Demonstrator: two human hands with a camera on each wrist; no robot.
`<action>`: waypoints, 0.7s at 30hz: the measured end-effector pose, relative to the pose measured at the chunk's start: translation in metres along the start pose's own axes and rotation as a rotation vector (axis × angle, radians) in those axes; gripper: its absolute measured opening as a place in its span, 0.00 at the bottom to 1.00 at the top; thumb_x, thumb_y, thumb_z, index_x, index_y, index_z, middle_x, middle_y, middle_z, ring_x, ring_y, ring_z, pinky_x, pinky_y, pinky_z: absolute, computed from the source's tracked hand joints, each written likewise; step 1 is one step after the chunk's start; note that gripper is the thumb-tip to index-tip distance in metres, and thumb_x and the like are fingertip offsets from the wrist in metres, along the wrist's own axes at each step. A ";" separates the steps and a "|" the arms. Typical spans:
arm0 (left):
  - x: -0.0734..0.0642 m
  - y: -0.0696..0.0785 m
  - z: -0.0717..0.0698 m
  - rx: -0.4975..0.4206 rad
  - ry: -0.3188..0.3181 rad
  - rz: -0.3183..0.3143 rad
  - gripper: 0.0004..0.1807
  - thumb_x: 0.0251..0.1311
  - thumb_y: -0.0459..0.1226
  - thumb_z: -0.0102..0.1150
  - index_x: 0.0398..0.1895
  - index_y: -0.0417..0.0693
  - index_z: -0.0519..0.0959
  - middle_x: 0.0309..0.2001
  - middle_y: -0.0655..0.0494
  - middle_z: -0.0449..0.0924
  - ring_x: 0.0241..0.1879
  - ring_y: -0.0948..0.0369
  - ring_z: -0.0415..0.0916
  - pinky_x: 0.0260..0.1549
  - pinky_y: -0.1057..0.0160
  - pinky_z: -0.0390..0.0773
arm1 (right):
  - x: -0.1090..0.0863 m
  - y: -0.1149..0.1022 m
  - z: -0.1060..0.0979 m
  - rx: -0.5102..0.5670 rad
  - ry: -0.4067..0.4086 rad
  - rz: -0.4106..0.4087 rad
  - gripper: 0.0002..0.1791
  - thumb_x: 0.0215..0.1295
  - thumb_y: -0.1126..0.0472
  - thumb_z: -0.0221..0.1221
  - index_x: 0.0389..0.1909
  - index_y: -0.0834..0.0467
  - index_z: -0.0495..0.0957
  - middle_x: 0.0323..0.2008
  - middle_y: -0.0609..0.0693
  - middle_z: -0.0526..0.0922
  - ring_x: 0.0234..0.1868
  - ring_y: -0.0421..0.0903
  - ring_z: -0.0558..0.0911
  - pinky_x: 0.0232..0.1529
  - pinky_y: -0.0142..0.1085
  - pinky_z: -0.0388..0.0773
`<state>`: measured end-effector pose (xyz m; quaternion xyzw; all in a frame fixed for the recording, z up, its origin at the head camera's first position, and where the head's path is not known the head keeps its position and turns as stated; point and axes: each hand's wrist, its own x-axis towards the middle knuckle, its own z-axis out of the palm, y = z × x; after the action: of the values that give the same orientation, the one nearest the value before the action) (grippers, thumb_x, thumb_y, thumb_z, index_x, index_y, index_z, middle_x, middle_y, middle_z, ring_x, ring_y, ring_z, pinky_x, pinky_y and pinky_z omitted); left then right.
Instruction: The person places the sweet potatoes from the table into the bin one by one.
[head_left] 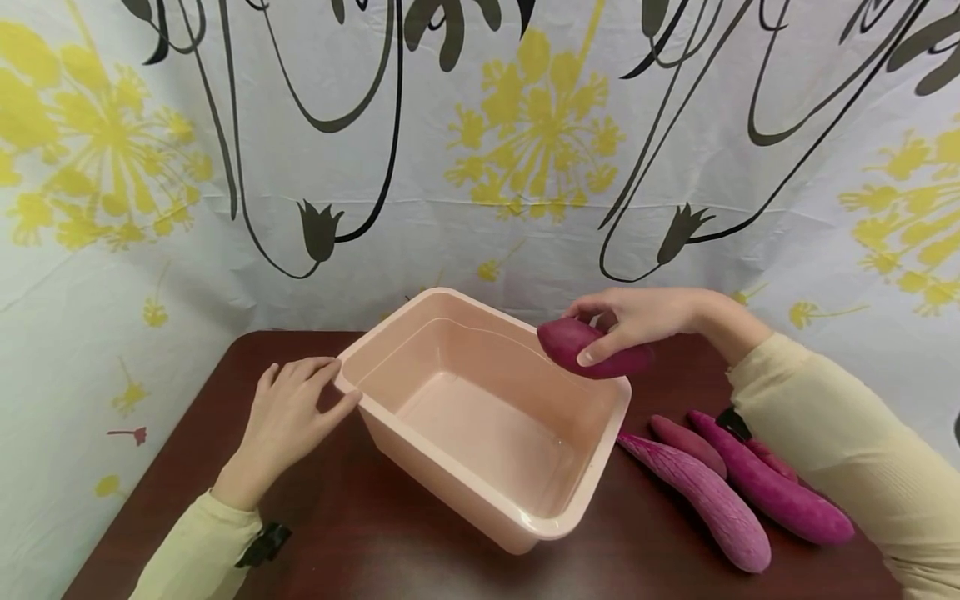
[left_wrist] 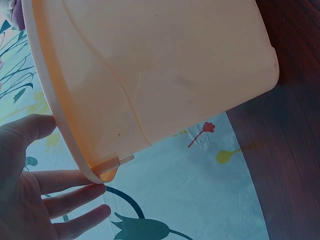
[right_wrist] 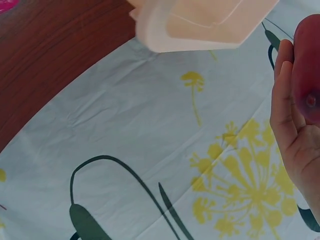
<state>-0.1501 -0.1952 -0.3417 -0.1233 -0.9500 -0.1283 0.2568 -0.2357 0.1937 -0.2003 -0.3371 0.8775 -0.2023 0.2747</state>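
In the head view my right hand (head_left: 648,318) grips a plump purple sweet potato (head_left: 561,340), thumb on the near side and fingers behind. It is held up over the far right rim of a peach plastic basin (head_left: 442,448). The right wrist view shows one rounded end of the sweet potato (right_wrist: 306,60) against the palm. My left hand (head_left: 288,410) touches the basin's left corner with its thumb and fingertips, the fingers fairly straight. In the left wrist view the thumb (left_wrist: 37,129) meets the rim. The basin's visible floor is bare.
Right of the basin lie a long pale-purple eggplant-like vegetable (head_left: 723,504), a long magenta one (head_left: 787,493) and a shorter reddish root (head_left: 688,442). Another reddish piece (head_left: 771,458) is partly hidden. The dark wooden table (head_left: 360,542) meets a patterned cloth (head_left: 420,167) behind.
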 end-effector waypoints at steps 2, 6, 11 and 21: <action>0.000 0.000 0.000 0.000 -0.004 -0.003 0.28 0.49 0.51 0.56 0.46 0.37 0.76 0.45 0.43 0.73 0.48 0.47 0.66 0.48 0.38 0.54 | 0.005 -0.004 -0.001 0.003 -0.008 0.006 0.30 0.51 0.48 0.62 0.54 0.54 0.66 0.39 0.48 0.76 0.41 0.44 0.75 0.42 0.38 0.70; 0.000 0.000 0.001 0.002 -0.005 -0.004 0.29 0.49 0.52 0.56 0.46 0.37 0.77 0.45 0.43 0.73 0.48 0.47 0.66 0.48 0.38 0.54 | 0.015 -0.011 -0.002 0.007 -0.028 0.009 0.30 0.50 0.47 0.62 0.53 0.52 0.67 0.40 0.48 0.76 0.42 0.45 0.74 0.42 0.39 0.70; 0.000 0.000 0.001 0.004 0.004 0.004 0.28 0.49 0.52 0.57 0.45 0.37 0.77 0.45 0.43 0.73 0.47 0.48 0.67 0.47 0.38 0.55 | 0.030 -0.020 -0.004 -0.008 -0.047 -0.011 0.29 0.50 0.46 0.62 0.53 0.51 0.67 0.42 0.48 0.74 0.44 0.45 0.72 0.43 0.38 0.70; 0.001 0.000 0.000 0.005 0.003 0.003 0.28 0.49 0.52 0.56 0.45 0.37 0.77 0.45 0.44 0.73 0.47 0.48 0.67 0.47 0.38 0.54 | 0.061 -0.039 -0.003 -0.040 -0.082 -0.037 0.29 0.50 0.46 0.61 0.53 0.51 0.67 0.43 0.48 0.73 0.47 0.45 0.70 0.45 0.36 0.69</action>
<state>-0.1507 -0.1952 -0.3417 -0.1238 -0.9497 -0.1256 0.2587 -0.2571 0.1242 -0.1983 -0.3666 0.8630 -0.1758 0.2997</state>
